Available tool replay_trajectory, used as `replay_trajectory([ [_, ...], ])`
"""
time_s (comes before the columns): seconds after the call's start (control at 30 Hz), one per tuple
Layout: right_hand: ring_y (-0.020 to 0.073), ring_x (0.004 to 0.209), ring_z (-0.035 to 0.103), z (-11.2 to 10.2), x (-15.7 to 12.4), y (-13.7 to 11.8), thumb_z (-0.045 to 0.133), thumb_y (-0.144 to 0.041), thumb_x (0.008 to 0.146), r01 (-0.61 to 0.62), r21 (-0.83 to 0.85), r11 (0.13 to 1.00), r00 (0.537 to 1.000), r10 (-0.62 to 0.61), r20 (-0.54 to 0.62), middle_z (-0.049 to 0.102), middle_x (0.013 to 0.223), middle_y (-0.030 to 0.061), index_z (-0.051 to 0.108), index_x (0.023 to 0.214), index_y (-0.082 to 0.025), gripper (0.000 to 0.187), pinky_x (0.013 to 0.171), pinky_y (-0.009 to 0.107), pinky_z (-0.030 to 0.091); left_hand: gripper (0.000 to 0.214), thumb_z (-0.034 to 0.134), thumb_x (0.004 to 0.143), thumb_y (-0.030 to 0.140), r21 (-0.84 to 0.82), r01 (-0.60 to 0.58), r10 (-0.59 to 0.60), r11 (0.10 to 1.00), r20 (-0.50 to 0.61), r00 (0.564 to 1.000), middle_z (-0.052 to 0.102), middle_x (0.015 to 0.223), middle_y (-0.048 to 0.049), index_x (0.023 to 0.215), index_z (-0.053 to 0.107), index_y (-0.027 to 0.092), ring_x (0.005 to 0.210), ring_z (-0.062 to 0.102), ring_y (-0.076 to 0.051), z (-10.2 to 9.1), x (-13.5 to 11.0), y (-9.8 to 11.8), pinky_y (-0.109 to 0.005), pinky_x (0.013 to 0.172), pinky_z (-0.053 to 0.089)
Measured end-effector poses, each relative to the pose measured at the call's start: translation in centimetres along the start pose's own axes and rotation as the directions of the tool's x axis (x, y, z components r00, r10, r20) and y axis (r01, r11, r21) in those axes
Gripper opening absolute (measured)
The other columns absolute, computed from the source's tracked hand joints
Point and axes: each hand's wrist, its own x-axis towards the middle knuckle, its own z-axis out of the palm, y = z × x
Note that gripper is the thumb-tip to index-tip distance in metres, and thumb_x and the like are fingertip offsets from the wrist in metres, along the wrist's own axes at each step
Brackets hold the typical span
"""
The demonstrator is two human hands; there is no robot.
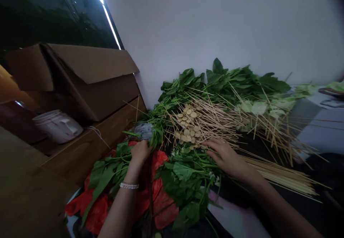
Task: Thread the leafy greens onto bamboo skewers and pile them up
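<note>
Greens (184, 171) lay at my right hand (227, 158), thumb and fingers apart near skewered slices (188, 134); I could not tell my left hand's (141, 152) grip.

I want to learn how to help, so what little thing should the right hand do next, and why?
Maybe the right hand could gently gather the leafy greens beside it by their stems. Its fingers look spread, and the stems lie right by them. Thin sticks crowd close beyond, so a small, careful grip seems best.
</note>
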Motion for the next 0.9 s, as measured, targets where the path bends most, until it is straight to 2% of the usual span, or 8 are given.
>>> replay_trajectory([
  [0.13, 0.0266, 0.109, 0.058, -0.3, 0.0, -0.4, 0.047, -0.024, 0.095, 0.004, 0.018, 1.0, 1.0, -0.005, 0.008, 0.067, 0.115, 0.0111, 0.064, 0.117, -0.019, 0.029, 0.097, 0.046, 0.044, 0.037, 0.051, 0.087, 0.039, -0.017, 0.057, -0.058, 0.998, -0.063, 0.996, 0.073, 0.107, -0.0171, 0.111, 0.07, 0.019, 0.097, 0.068, -0.033, -2.2, -0.3, -1.0, -0.035, 0.071, 0.049],
  [0.23, 0.0266, 0.109, 0.058, -0.3, 0.1, -0.6, 0.047, -0.023, 0.094, 0.001, 0.036, 0.999, 1.0, -0.001, -0.006, 0.067, 0.114, 0.0111, 0.064, 0.116, -0.02, 0.028, 0.097, 0.046, 0.045, 0.045, 0.04, 0.093, 0.041, -0.043, 0.087, -0.095, 0.995, -0.247, 0.964, 0.069, 0.118, -0.016, 0.128, 0.06, 0.021, 0.102, 0.065, -0.034, -5.6, -1.1, -1.3, -0.038, 0.075, 0.048],
  [0.3, 0.0266, 0.109, 0.059, -0.3, 0.1, -0.7, 0.048, -0.023, 0.094, 0.005, 0.054, 0.999, 1.0, -0.004, -0.019, 0.068, 0.114, 0.0107, 0.065, 0.116, -0.02, 0.028, 0.097, 0.047, 0.045, 0.041, 0.044, 0.093, 0.039, -0.064, -0.017, -0.017, 0.998, -0.489, 0.872, 0.07, 0.113, -0.0127, 0.125, 0.062, 0.021, 0.098, 0.066, -0.031, -7.6, -2.0, -0.7, -0.037, 0.076, 0.048],
  [0.37, 0.0264, 0.11, 0.059, -0.4, 0.2, -0.9, 0.048, -0.024, 0.094, 0.011, 0.086, 0.996, 0.999, -0.007, -0.048, 0.067, 0.116, 0.0104, 0.064, 0.116, -0.021, 0.027, 0.098, 0.046, 0.045, 0.035, 0.048, 0.093, 0.036, -0.023, -0.215, 0.16, 0.976, -0.595, 0.788, 0.071, 0.106, -0.0086, 0.122, 0.065, 0.024, 0.092, 0.066, -0.027, -8.7, -3.2, 0.6, -0.035, 0.078, 0.048],
  [0.47, 0.0255, 0.115, 0.057, -0.9, 0.3, -1.3, 0.048, -0.027, 0.095, -0.001, 0.144, 0.99, 0.985, 0.026, -0.172, 0.064, 0.124, 0.0108, 0.057, 0.125, -0.021, 0.032, 0.1, 0.045, 0.044, 0.028, 0.052, 0.093, 0.027, 0.072, -0.546, 0.491, 0.835, -0.546, 0.679, 0.072, 0.099, -0.0038, 0.115, 0.069, 0.03, 0.093, 0.066, -0.022, -8.5, -5.1, 3.0, -0.04, 0.097, 0.042],
  [0.6, 0.028, 0.129, 0.046, -1.9, 0.2, -2.7, 0.051, -0.034, 0.094, 0.061, 0.007, 0.998, 0.948, -0.055, -0.313, 0.053, 0.138, 0.0139, 0.044, 0.139, -0.02, 0.047, 0.107, 0.047, 0.037, 0.034, 0.052, 0.091, 0.014, 0.096, -0.733, 0.7, 0.674, -0.4, 0.592, 0.071, 0.098, -0.0021, 0.115, 0.068, 0.032, 0.092, 0.065, -0.019, -6.5, -7.2, 5.5, -0.053, 0.111, 0.025],
  [0.77, 0.0289, 0.114, 0.056, -1.9, -0.2, -4.3, 0.048, -0.025, 0.097, 0.13, -0.135, 0.982, 0.988, -0.14, -0.066, 0.067, 0.117, 0.0121, 0.059, 0.122, -0.019, 0.029, 0.101, 0.051, 0.036, 0.039, 0.052, 0.09, 0.009, 0.076, -0.815, 0.78, 0.575, -0.351, 0.518, 0.07, 0.098, -0.002, 0.119, 0.065, 0.031, 0.096, 0.065, -0.02, -5.2, -8.4, 7.1, -0.057, 0.112, 0.021],
  [0.9, 0.022, 0.089, 0.065, -1.3, -0.1, -4.0, 0.044, -0.018, 0.097, 0.038, 0.042, 0.998, 0.996, -0.041, 0.079, 0.071, 0.095, 0.0074, 0.064, 0.105, -0.017, 0.022, 0.082, 0.037, 0.048, 0.042, 0.057, 0.089, 0.012, 0.019, -0.791, 0.678, 0.611, -0.528, 0.511, 0.066, 0.117, -0.0068, 0.128, 0.059, 0.028, 0.121, 0.054, -0.025, -4.9, -8.3, 7.3, -0.055, 0.113, 0.024],
])
